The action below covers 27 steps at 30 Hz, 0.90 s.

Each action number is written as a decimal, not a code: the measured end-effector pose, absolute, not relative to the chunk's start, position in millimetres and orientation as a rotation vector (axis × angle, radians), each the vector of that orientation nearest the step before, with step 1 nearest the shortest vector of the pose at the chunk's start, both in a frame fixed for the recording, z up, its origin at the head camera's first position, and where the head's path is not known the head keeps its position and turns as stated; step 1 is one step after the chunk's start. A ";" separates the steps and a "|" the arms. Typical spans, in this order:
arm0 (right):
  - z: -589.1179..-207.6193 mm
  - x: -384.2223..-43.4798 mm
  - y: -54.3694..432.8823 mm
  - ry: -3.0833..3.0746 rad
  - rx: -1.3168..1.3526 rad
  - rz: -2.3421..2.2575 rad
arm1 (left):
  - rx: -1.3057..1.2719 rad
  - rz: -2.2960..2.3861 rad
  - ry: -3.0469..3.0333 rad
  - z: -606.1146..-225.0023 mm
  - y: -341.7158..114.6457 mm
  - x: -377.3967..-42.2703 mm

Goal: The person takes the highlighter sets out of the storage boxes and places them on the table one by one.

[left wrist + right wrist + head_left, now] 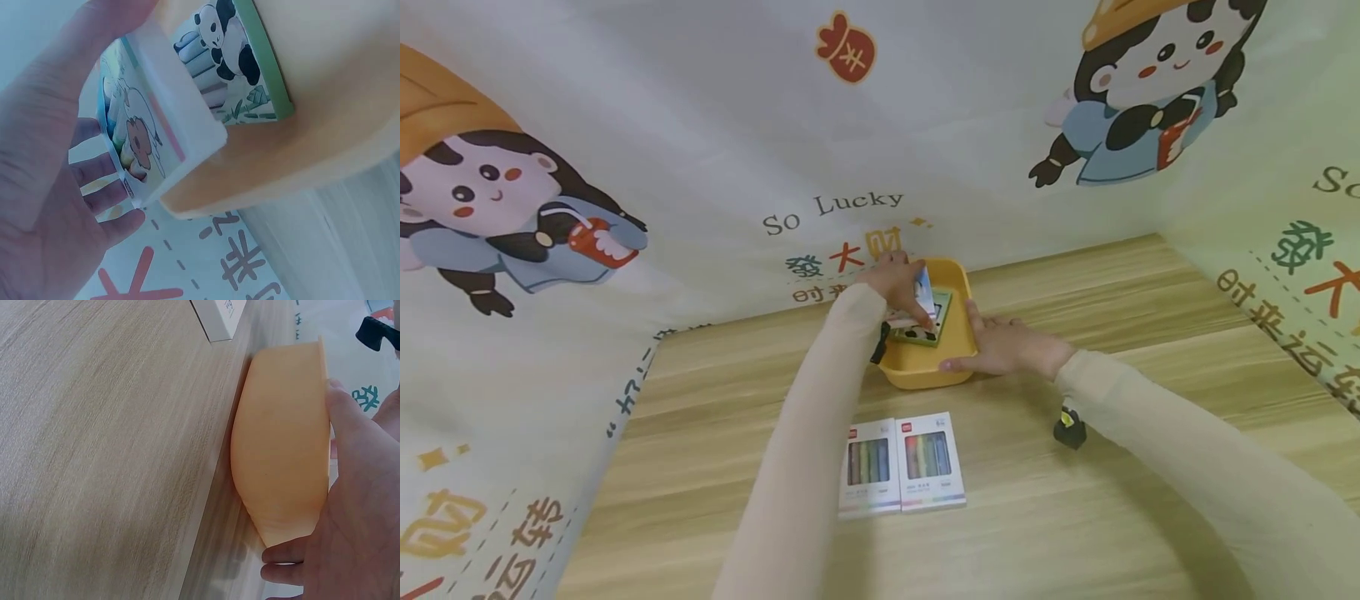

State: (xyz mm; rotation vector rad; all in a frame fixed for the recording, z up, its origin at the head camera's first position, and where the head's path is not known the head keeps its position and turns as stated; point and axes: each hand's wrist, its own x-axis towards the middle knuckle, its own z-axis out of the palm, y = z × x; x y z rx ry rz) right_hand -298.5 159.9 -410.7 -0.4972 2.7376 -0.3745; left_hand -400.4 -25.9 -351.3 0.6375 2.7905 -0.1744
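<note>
My left hand (887, 282) grips a small white-edged box of coloured sticks (134, 128), printed with a cartoon animal, holding it tilted over a yellow plastic basket (925, 380). Thumb and fingers lie on opposite sides of this box. Under it in the basket lies a green-edged box with a panda picture (232, 56), partly hidden by the held box. At the basket's right side, my right hand (1011, 343) holds the rim and wall, with its thumb near the front corner. In the right wrist view the basket's outer wall (281, 444) fills the middle.
Two white boxes with windows of coloured sticks, a left one (871, 467) and a right one (932, 461), lie side by side on the wooden table (1037, 517) nearer me. My left sleeve partly covers the left one. Behind the basket rises a printed backdrop (715, 167).
</note>
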 end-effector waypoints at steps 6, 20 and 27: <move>-409.9 -300.1 161.6 2.743 -0.492 -0.397 | 0.669 -0.127 2.796 -340.6 -29.8 -393.7; -413.0 -300.7 158.9 2.749 -0.503 -0.393 | 0.731 -0.174 2.794 -332.3 -45.6 -388.6; -414.2 -300.3 158.5 2.748 -0.509 -0.396 | 0.753 -0.149 2.797 -326.9 -56.6 -382.1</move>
